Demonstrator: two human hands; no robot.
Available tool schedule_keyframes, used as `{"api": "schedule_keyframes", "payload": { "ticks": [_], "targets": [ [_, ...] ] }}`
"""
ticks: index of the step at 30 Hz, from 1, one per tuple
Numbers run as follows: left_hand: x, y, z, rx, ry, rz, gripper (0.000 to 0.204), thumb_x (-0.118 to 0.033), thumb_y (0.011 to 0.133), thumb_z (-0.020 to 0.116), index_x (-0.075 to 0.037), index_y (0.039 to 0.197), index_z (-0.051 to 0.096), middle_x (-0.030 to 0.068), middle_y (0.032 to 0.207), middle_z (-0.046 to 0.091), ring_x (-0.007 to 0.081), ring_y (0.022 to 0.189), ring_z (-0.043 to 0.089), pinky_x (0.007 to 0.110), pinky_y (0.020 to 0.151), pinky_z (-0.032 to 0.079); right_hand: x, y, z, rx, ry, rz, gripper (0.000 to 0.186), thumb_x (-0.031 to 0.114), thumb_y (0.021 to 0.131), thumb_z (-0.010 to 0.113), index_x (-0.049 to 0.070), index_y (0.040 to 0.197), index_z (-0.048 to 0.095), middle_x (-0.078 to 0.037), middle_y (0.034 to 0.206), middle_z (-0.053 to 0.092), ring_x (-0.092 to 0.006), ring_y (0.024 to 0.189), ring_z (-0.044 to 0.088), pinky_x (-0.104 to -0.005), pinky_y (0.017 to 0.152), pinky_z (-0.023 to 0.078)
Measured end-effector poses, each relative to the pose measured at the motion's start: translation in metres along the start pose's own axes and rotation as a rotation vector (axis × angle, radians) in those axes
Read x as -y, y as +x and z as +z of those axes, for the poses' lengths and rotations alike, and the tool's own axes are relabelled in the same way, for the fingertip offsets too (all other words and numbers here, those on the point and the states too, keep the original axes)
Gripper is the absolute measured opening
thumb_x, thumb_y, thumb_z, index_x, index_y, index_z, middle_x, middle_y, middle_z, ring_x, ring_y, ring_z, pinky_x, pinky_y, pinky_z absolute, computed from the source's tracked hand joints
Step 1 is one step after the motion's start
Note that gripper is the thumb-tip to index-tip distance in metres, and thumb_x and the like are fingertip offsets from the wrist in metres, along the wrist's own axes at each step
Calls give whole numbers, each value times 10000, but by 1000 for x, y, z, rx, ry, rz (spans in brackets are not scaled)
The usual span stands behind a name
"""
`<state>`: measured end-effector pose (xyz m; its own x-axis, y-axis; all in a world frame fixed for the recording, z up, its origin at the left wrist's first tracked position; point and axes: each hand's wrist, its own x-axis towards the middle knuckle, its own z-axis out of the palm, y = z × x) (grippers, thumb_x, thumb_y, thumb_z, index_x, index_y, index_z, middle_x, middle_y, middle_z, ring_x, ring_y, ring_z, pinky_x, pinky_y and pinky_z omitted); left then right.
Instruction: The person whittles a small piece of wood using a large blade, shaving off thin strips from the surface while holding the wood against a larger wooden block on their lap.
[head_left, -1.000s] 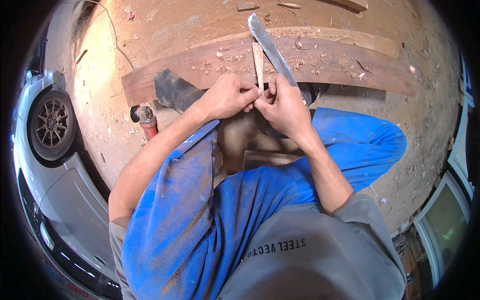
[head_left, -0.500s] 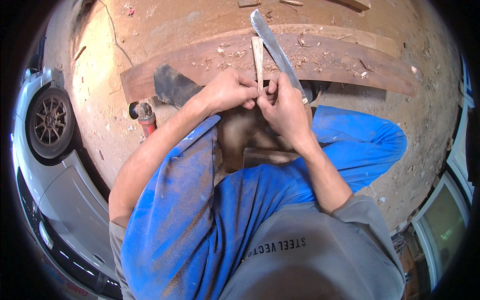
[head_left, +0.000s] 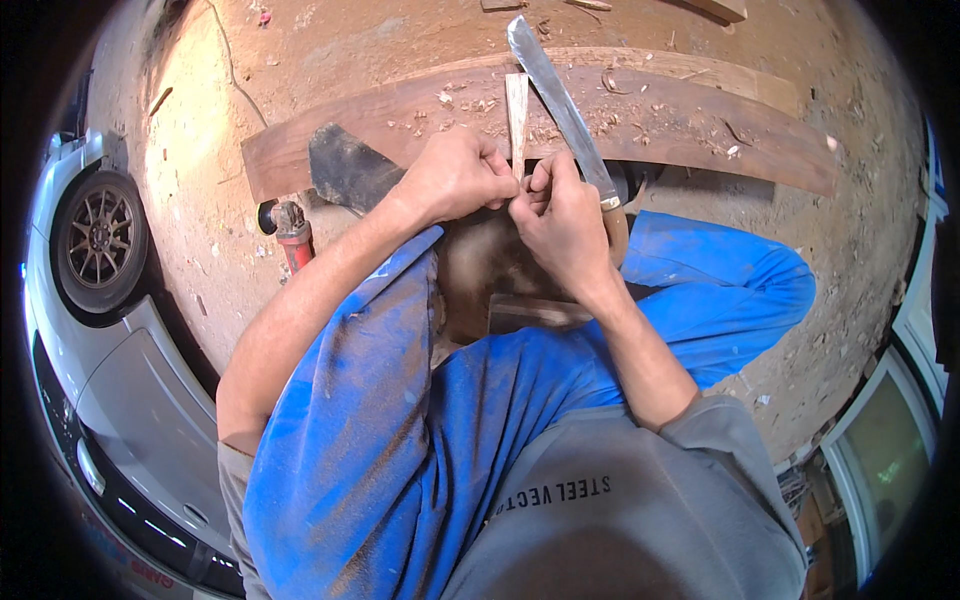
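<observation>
So there's a dirty floor (head_left: 860,250), then a reddish-brown plank (head_left: 790,160) lying across it. A machete (head_left: 565,110) angles over the plank; more of its handle shows beside the right hand (head_left: 568,220) than 1 second ago, so I'd say this is fingertip work, not cutting. Left hand (head_left: 462,178) is pinching the low end of a tapered wood piece (head_left: 517,115), which sticks out toward the plank. Right fingers are curled there; can't tell if they're gripping. Shavings (head_left: 733,152) dot the plank.
</observation>
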<state>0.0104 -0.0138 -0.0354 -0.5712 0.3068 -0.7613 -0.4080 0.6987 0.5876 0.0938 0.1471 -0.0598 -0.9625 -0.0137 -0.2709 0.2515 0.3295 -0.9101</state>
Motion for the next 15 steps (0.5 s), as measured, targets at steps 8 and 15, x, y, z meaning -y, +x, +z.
{"api": "schedule_keyframes", "payload": {
  "ticks": [8,15],
  "targets": [
    [-1,1,2,-33,73,-31,226,-214,766,776,-8,729,690,93,683,704,153,648,679,315,612,537,-2,3,7,56,-46,-14,273,37,847,693,-34,953,452,-245,676,638,-468,660,671,-526,596,535],
    [7,9,2,-22,216,-16,400,-402,753,795,-13,751,700,210,740,712,314,729,721,426,673,558,-8,-3,19,56,-134,-80,322,-22,814,699,7,923,397,-236,687,565,-480,663,627,-494,561,473]
  ]
}}
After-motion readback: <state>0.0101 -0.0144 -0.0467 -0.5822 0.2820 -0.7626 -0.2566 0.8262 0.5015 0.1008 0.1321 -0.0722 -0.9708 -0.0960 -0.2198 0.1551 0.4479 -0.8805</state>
